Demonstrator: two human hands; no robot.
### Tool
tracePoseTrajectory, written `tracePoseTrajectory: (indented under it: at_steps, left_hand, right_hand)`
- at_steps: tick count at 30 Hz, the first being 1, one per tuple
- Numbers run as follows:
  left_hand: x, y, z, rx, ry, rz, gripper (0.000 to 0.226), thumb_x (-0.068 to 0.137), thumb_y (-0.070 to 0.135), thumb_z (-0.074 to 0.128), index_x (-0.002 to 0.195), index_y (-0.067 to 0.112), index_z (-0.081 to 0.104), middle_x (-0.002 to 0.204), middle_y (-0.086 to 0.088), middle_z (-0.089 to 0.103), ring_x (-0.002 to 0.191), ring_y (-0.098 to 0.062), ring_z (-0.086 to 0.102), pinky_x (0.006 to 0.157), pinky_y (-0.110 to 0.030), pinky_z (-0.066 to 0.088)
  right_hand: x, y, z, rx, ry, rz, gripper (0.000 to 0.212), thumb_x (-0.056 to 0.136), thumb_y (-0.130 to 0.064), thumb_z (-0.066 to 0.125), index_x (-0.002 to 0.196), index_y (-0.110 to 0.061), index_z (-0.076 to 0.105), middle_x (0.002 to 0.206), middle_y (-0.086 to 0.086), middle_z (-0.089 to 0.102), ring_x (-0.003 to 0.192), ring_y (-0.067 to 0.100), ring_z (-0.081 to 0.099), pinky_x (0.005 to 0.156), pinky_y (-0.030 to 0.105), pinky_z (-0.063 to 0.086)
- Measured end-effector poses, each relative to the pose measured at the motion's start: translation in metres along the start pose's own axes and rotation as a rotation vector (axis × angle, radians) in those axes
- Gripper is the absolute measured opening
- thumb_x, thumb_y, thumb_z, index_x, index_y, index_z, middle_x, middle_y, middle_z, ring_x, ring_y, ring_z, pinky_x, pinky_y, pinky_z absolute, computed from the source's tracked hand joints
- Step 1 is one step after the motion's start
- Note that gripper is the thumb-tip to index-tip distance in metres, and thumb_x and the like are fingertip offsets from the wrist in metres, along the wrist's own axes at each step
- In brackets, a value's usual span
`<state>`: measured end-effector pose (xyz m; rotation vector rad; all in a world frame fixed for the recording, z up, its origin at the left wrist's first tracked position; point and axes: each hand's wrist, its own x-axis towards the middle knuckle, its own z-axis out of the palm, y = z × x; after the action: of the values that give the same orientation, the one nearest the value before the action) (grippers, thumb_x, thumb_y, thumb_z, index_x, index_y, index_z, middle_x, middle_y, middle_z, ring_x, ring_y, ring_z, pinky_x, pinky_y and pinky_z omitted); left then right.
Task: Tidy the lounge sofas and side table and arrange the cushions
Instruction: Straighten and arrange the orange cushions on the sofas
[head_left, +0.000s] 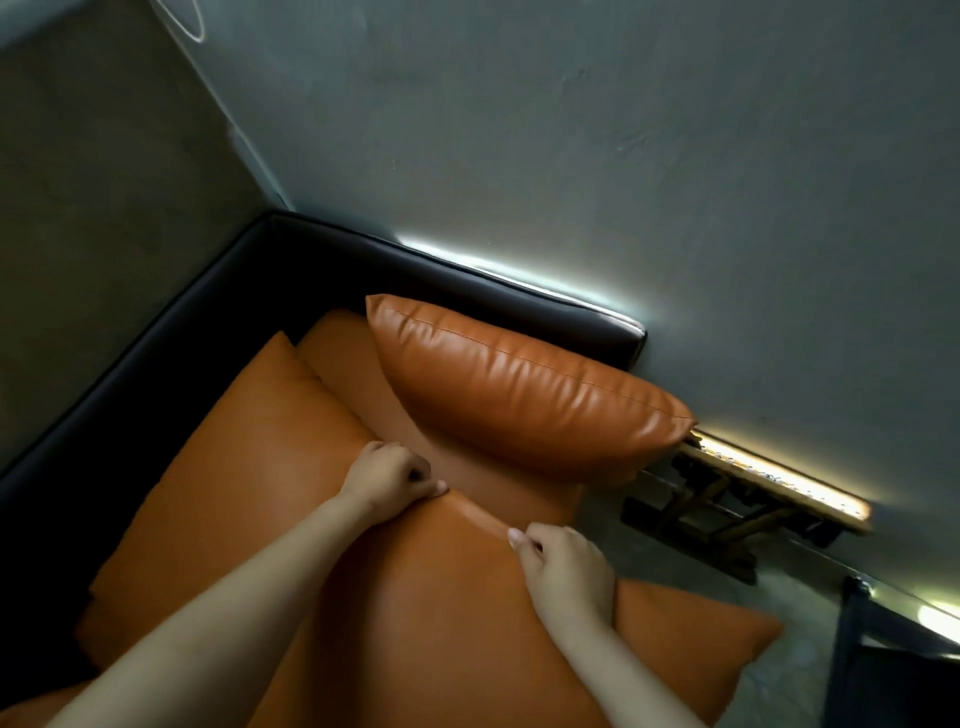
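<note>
Head view, strongly tilted. Sofa: dark smooth padded rim with rounded edges, forming a corner against the grey, matt, slightly mottled wall. A bright glare runs along the rim's far edge.

Upholstery inside the rim is orange leather or leather-like, with a low sheen. Back cushion: plump, lens-shaped in profile, with a stitched seam along its top and fine parallel wrinkles across the face. It leans against the rim at the wall side. Flat cushion: smooth, square-cornered, lying along the other side of the rim.

Cushion in the foreground: large, flat, smooth orange skin, with one pointed corner sticking out to the right past the sofa's end. It lies over the seat in front of the back cushion. I cannot tell whether it rests on the seat or is lifted.

Grip: left hand has its fingers curled and its thumb pinching the cushion's far edge. Right hand does the same a little further along that edge. The edge between the two hands is raised into a taut ridge. Both forearms are bare.

Wooden frame stands right of the sofa, against the wall under a lit strip. Its details are blurred.
</note>
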<state>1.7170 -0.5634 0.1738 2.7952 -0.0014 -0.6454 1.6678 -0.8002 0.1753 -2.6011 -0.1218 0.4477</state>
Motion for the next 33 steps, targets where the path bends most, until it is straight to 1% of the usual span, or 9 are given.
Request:
tracePoseTrajectory:
  at_steps: [4,9,12,15,18,22,26,28,33]
  left_hand:
    - [-0.028,-0.012,-0.029,-0.222,0.24,0.002,0.031,0.08,0.054,0.062,0.056,0.036,0.052,0.063,0.007,0.062,0.072,-0.019,0.055,0.076,-0.031,0.031]
    - [-0.075,-0.022,-0.038,-0.354,0.569,-0.096,0.032,0.077,0.049,0.059,0.058,0.023,0.061,0.06,0.014,0.054,0.067,-0.014,0.049,0.069,-0.034,0.032]
    - [-0.1,-0.024,-0.024,-0.372,0.701,-0.179,0.027,0.081,0.047,0.064,0.059,0.037,0.052,0.061,0.013,0.053,0.067,-0.007,0.046,0.072,-0.034,0.03]
    - [-0.104,-0.022,-0.011,-0.415,0.646,-0.171,0.022,0.08,0.049,0.069,0.067,0.035,0.059,0.073,0.014,0.061,0.077,-0.004,0.049,0.082,-0.033,0.033]
    - [-0.097,-0.013,-0.007,-0.301,0.562,-0.135,0.038,0.078,0.065,0.047,0.078,0.031,0.065,0.088,0.017,0.064,0.088,-0.008,0.051,0.087,-0.028,0.028]
    - [-0.095,-0.009,-0.016,-0.186,0.479,-0.15,0.054,0.081,0.067,0.026,0.095,0.031,0.064,0.106,0.012,0.06,0.108,-0.014,0.049,0.093,-0.025,0.023]
    - [-0.094,-0.037,-0.031,0.055,0.387,-0.147,0.077,0.08,0.073,0.013,0.13,0.031,0.053,0.144,0.008,0.044,0.139,-0.015,0.03,0.115,-0.034,0.015]
    - [-0.089,-0.054,-0.04,0.083,0.295,-0.134,0.084,0.079,0.073,0.004,0.141,0.032,0.042,0.154,0.01,0.033,0.145,-0.01,0.019,0.119,-0.033,0.003]
    - [-0.068,-0.065,-0.058,0.074,0.176,-0.162,0.056,0.098,0.058,0.025,0.147,0.031,0.034,0.158,0.008,0.025,0.147,-0.01,0.013,0.118,-0.032,0.003]
  right_hand:
    - [-0.001,-0.03,-0.014,-0.107,0.308,-0.241,0.038,0.085,-0.044,0.045,0.052,-0.025,0.049,0.052,-0.006,0.052,0.056,0.014,0.055,0.053,0.026,0.042]
    - [0.008,-0.052,-0.03,-0.162,0.459,-0.484,0.039,0.089,-0.042,0.046,0.058,-0.023,0.058,0.057,-0.009,0.056,0.059,0.013,0.054,0.065,0.03,0.042]
    - [0.008,-0.056,-0.031,-0.212,0.433,-0.613,0.037,0.091,-0.042,0.045,0.062,-0.024,0.06,0.06,-0.009,0.056,0.062,0.013,0.054,0.072,0.029,0.039]
    - [0.005,-0.045,-0.027,-0.222,0.332,-0.558,0.035,0.089,-0.046,0.046,0.069,-0.025,0.065,0.067,-0.009,0.058,0.067,0.014,0.056,0.066,0.029,0.043]
    - [-0.003,-0.033,-0.024,-0.075,0.159,-0.349,0.026,0.092,-0.047,0.053,0.088,-0.024,0.066,0.086,-0.009,0.061,0.086,0.015,0.057,0.078,0.03,0.044]
    - [-0.003,-0.041,-0.027,-0.025,0.145,-0.291,0.042,0.095,-0.048,0.028,0.09,-0.023,0.061,0.089,-0.009,0.059,0.09,0.015,0.055,0.085,0.031,0.041]
    - [0.019,-0.036,-0.038,-0.099,0.125,-0.318,0.018,0.096,-0.036,0.05,0.093,-0.022,0.062,0.095,-0.007,0.06,0.097,0.016,0.055,0.092,0.033,0.04]
    - [0.029,-0.029,-0.043,-0.149,0.104,-0.283,0.027,0.096,-0.042,0.048,0.109,-0.023,0.062,0.113,-0.006,0.061,0.113,0.016,0.052,0.099,0.033,0.036]
    - [0.038,-0.031,-0.041,-0.277,0.001,-0.158,0.055,0.099,-0.055,0.029,0.145,-0.027,0.039,0.156,-0.002,0.031,0.147,0.015,0.017,0.118,0.034,0.01]
